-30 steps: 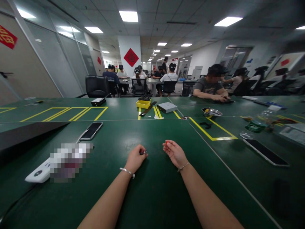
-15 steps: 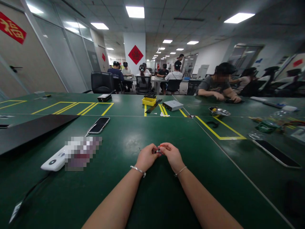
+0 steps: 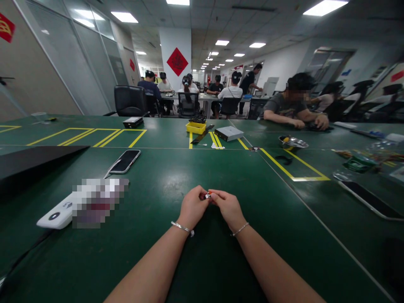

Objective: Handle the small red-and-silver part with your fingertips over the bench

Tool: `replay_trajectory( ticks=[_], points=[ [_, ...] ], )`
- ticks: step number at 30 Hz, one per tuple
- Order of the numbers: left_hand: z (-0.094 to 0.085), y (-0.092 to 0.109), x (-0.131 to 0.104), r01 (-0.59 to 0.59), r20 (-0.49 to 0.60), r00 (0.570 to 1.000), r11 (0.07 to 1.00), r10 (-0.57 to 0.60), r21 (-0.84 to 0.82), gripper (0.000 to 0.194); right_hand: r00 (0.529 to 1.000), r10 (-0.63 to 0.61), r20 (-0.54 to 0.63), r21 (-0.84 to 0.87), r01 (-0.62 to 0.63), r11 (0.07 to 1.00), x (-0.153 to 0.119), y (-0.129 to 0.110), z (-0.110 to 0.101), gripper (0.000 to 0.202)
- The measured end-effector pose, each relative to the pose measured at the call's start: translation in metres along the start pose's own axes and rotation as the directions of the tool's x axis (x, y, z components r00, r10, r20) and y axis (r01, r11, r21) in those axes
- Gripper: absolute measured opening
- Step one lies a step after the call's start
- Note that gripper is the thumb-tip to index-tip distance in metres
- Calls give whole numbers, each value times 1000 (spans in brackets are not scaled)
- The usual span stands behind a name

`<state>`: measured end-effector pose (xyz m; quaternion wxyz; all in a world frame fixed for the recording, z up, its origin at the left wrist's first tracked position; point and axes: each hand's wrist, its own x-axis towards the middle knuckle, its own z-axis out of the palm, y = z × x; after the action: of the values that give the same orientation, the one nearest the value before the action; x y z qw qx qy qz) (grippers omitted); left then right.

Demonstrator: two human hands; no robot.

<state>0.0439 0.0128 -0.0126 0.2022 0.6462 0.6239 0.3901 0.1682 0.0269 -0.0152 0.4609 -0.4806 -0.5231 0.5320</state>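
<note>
- Our piece (image 3: 207,195) is a tiny, shiny thing held at the fingertips in front of us, over the counter (image 3: 94,261); whether it touches the top we cannot tell.
- Our left grip (image 3: 193,205) is pinched nearly closed, thumb and forefinger on the piece, with only a pale, bright bit showing between the hands.
- Our right grip (image 3: 227,207) is drawn to a pinch too, its tips right beside the left ones and, it appears, on the piece's right end. An orange spot shows there; we cannot tell if it is part of the piece, a separate bit or a nail.
- We judge the piece very light, so weight should hardly matter; its smallness is the harder part.
- The shine suggests metal or hard plastic: stiff, we would guess, and slick enough to shoot out if squeezed off-centre.
- We cannot make out thin or brittle parts, so we would press gently.
- Best hold, in our view: finger pads flat on opposite sides near the outer ends, leaving the middle in sight.
- Dropped, it could bounce or roll on the smooth top. The phone (image 3: 126,161) and yellow tray (image 3: 196,128) lie well apart from it.
</note>
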Motion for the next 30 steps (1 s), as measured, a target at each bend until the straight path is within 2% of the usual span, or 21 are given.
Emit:
replay_trajectory(
  ticks=[6, 16, 20, 23, 28, 30],
  points=[
    [-2, -1, 0, 34, -29, 999, 999, -33, 37, 10, 999, -2, 43, 6, 2, 1000, -1, 8, 2, 35],
    [-3, 2, -2, 48, -65, 997, 998, -45, 50, 10, 999, 30, 40, 54, -32, 998, -8, -1, 7, 37],
    [-3, 6, -4, 48, -66, 997, 997, -44, 52, 7, 999, 6, 47, 57, -9, 998, -7, -3, 7, 35],
    [-3, 8, -7, -13, 6, 1000, 1000, 13, -1, 12, 1000, 6, 29, 59, -8, 998, -5, -5, 2, 29],
    [-8, 8, -9, -106, 177, 976, 988, 125, -110, 43, 989, 113, 96, 134, -126, 983, -3, -10, -11, 29],
    [-11, 7, -8, -150, 208, 964, 985, 164, -80, 38, 985, 120, 122, 157, -139, 978, -3, -11, -14, 34]
  ],
)
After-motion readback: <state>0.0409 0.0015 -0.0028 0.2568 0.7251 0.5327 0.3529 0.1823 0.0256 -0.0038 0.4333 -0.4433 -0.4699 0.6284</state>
